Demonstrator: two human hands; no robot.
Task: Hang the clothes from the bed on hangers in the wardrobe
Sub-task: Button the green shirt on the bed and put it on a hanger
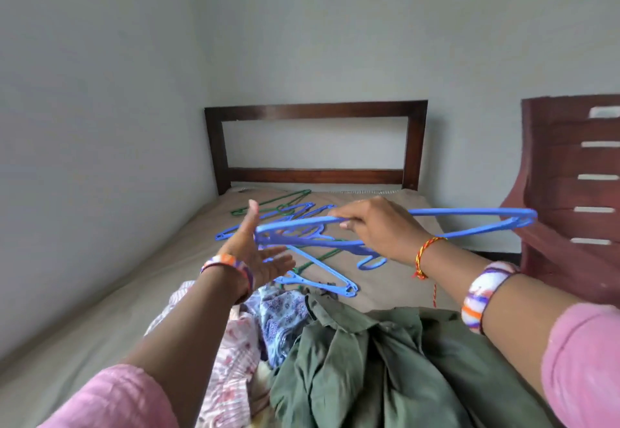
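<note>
The right hand (375,226) gripped a blue hanger (469,216) above the bed (100,293); the left hand (258,253) hovered open, empty; the near clothes (352,353) looked soft and limp, best lifted at the shoulders; the hanger seemed light, stiff.

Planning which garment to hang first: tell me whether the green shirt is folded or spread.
Neither: the green shirt lies crumpled in a heap on the bed, its cloth bunched in loose creases.
</note>
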